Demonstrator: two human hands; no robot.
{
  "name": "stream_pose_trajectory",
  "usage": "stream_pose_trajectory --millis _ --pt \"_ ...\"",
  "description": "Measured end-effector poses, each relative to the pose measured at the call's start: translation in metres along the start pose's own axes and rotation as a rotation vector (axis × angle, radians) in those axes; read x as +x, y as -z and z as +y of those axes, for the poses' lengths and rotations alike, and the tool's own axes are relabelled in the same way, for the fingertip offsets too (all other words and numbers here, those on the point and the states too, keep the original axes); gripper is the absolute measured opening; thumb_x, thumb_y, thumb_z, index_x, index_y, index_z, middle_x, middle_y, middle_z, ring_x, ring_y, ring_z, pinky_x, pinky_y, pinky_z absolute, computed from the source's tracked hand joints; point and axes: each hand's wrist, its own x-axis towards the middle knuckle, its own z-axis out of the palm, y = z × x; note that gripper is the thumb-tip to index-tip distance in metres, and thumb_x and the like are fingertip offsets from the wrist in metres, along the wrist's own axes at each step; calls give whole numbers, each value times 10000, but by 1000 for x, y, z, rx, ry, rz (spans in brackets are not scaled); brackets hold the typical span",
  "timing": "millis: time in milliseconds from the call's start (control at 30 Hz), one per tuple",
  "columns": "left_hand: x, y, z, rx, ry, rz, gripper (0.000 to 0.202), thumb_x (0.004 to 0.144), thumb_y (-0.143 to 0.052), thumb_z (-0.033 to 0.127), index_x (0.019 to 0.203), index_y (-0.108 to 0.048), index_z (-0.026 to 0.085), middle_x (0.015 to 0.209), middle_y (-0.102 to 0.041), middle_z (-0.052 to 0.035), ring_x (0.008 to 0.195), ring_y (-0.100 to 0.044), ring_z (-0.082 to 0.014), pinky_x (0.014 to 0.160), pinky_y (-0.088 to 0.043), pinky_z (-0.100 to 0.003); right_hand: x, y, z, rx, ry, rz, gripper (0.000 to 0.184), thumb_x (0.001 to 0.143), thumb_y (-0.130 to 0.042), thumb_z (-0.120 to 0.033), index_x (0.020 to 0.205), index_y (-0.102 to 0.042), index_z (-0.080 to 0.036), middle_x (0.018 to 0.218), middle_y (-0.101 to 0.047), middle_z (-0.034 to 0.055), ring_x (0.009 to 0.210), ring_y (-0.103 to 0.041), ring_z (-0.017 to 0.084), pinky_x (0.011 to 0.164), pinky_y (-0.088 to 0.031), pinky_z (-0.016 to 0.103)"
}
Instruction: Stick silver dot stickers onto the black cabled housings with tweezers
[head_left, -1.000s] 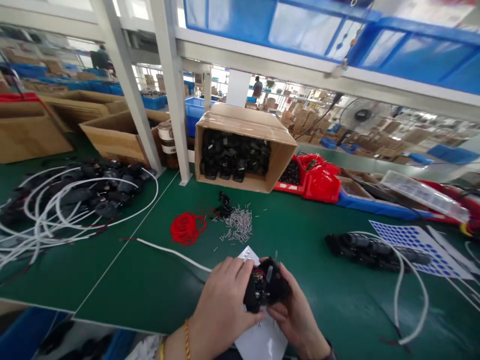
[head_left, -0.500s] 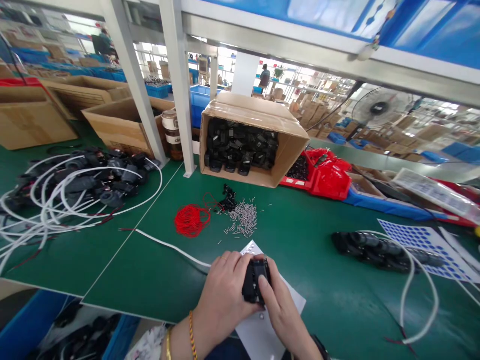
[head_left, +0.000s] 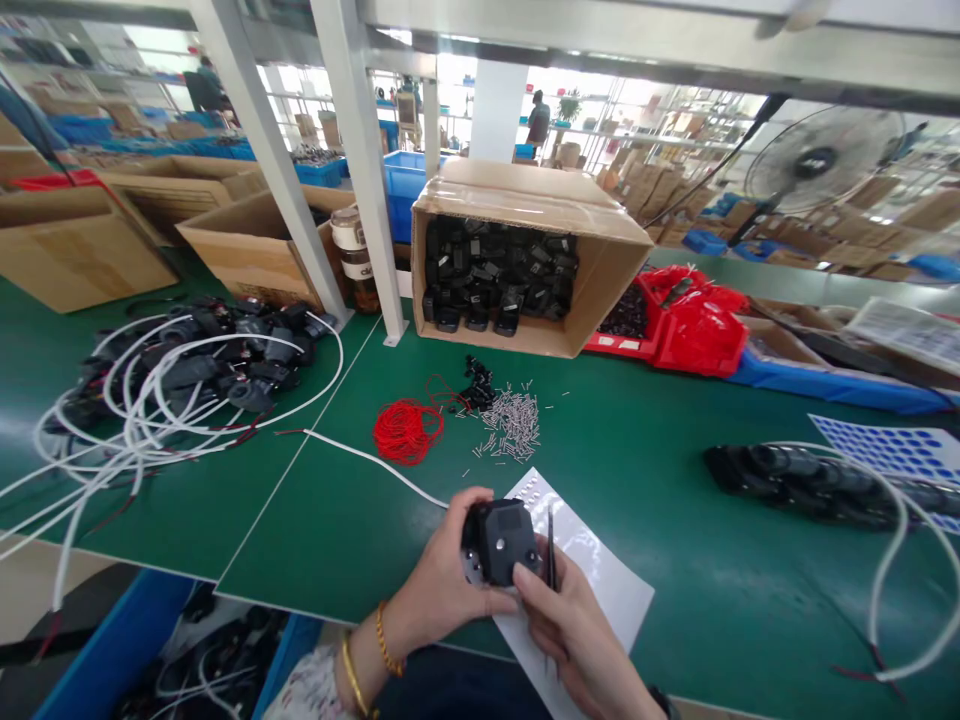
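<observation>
My left hand (head_left: 442, 580) is closed around a small black plastic housing (head_left: 501, 540), held just above the table's near edge. A white cable (head_left: 367, 458) trails from under that hand toward the left. My right hand (head_left: 574, 625) pinches thin dark tweezers (head_left: 551, 550) and its thumb rests on the housing's lower right corner. Both hands hover over a white backing sheet (head_left: 592, 570) that carries small round stickers.
A red wire coil (head_left: 405, 432), black bits and several small metal pins (head_left: 514, 425) lie ahead. Behind stands a cardboard box (head_left: 525, 262) on its side, full of black parts. Cabled black parts pile at left (head_left: 187, 375) and right (head_left: 810, 478). Red bins (head_left: 694, 335), sticker sheet (head_left: 892, 452).
The housing has been turned so its closed black face points up. My hands and the view have shifted slightly; the tweezers now show in my right hand.
</observation>
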Motion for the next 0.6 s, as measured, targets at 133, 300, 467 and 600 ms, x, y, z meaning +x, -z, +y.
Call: stream_pose_trajectory --millis 133,300,467,600 --pt "15 19 17 -48 17 -115 585 828 -462 627 1203 -517 181 1121 -545 -92 1064 -516 -253 947 -376 -375 0 -14 -2 -20 64 76 570 636 -812 -473 1027 -575 -133 640 -502 -33 368 -232 -2 325 -152 138" --pt "32 17 27 90 130 -24 348 856 -499 452 766 -658 156 796 -577 -40 816 -546 -197 741 -410 -297 1 -19 0 -52 108 122 563 605 -821 -466 1008 -585 -152 863 -633 64 669 -573 159 553 -462 232" --pt "30 13 23 83 112 22 351 879 -465 435 753 -642 158 793 -562 -27 770 -531 -172 703 -391 -279 5 -17 4 -104 139 83 526 666 -779 -451 1039 -558 -154 934 -639 73 850 -569 198 736 -464 283" --pt "30 13 23 89 110 16 357 886 -459 435 759 -643 157 790 -555 -27 775 -528 -173 709 -383 -282 7 -18 6 -114 161 101 501 673 -769 -461 1007 -558 -153 894 -639 63 819 -572 193 707 -467 278"
